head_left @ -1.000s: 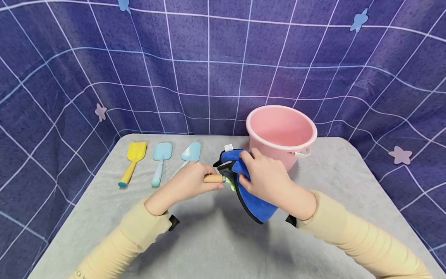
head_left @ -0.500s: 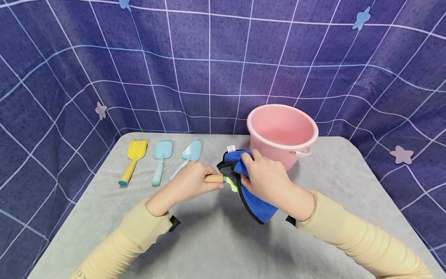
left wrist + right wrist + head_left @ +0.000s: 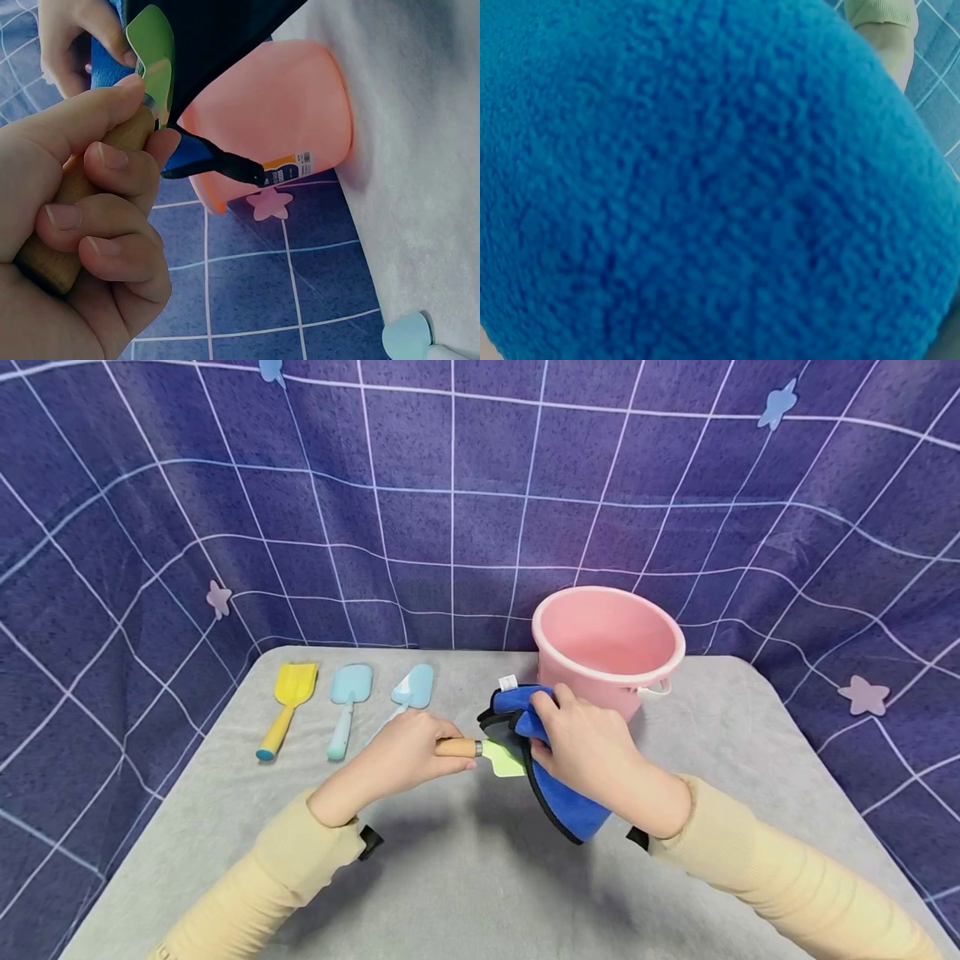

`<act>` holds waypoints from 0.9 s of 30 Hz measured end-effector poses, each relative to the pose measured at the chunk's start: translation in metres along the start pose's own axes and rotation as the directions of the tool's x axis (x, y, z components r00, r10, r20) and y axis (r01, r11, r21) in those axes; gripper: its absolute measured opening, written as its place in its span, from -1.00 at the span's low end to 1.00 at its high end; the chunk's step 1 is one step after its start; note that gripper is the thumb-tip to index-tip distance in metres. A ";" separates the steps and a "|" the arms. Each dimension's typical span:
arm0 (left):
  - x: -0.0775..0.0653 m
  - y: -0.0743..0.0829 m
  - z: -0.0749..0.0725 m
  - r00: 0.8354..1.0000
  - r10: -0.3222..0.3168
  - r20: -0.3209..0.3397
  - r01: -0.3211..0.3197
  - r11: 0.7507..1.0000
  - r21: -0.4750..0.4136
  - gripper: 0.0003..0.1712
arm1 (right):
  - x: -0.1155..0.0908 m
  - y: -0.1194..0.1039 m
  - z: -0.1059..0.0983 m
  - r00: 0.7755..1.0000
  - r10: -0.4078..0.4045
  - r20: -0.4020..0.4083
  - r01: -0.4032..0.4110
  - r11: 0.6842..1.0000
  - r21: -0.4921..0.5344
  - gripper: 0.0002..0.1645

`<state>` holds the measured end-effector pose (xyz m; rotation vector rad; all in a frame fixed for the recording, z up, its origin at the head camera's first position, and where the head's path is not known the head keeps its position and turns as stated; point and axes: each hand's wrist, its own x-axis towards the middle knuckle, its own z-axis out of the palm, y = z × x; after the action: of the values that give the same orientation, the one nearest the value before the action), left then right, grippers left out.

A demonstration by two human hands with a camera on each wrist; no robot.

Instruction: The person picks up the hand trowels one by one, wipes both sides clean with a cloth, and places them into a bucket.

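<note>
My left hand (image 3: 412, 752) grips the wooden handle of a small shovel with a light green blade (image 3: 501, 758); the left wrist view shows the fingers wrapped round that wooden handle (image 3: 112, 157). A blue cloth (image 3: 573, 797) with black edging and a white tag hangs from my right hand (image 3: 588, 743), which pinches it in a bunch. Part of the green blade lies behind the cloth's dark fold, so its tip is hidden. In the right wrist view the fuzzy blue cloth (image 3: 720, 187) fills most of the picture and covers the right fingers.
Just behind the right hand stands a pink bucket (image 3: 555, 656) with a white handle. A yellow shovel (image 3: 288, 702), a light blue shovel (image 3: 345, 702) and a pointed blue trowel (image 3: 414, 687) lie along the grey table's (image 3: 450, 893) back left. A blue gridded curtain surrounds the table.
The cloth and right hand have shifted slightly right, away from the left hand. More of the green blade now shows. The left hand has barely moved.
</note>
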<state>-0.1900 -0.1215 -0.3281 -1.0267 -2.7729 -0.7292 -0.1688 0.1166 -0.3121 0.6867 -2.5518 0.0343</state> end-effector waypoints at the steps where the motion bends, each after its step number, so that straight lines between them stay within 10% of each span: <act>1: 0.000 0.000 0.000 1.000 0.000 0.001 0.000 1.000 -0.001 -0.80 | 0.000 0.001 0.000 1.000 0.001 -0.001 -0.001 1.000 0.000 -0.54; 27: -0.014 -0.007 -0.012 1.000 0.029 -0.001 -0.029 0.999 -0.029 -0.87 | -0.012 0.024 -0.006 0.998 0.051 0.024 -0.052 0.997 0.058 -0.52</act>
<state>-0.1844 -0.1398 -0.3242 -1.0697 -2.7485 -0.7678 -0.1684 0.1439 -0.3106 0.6468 -2.5988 0.1193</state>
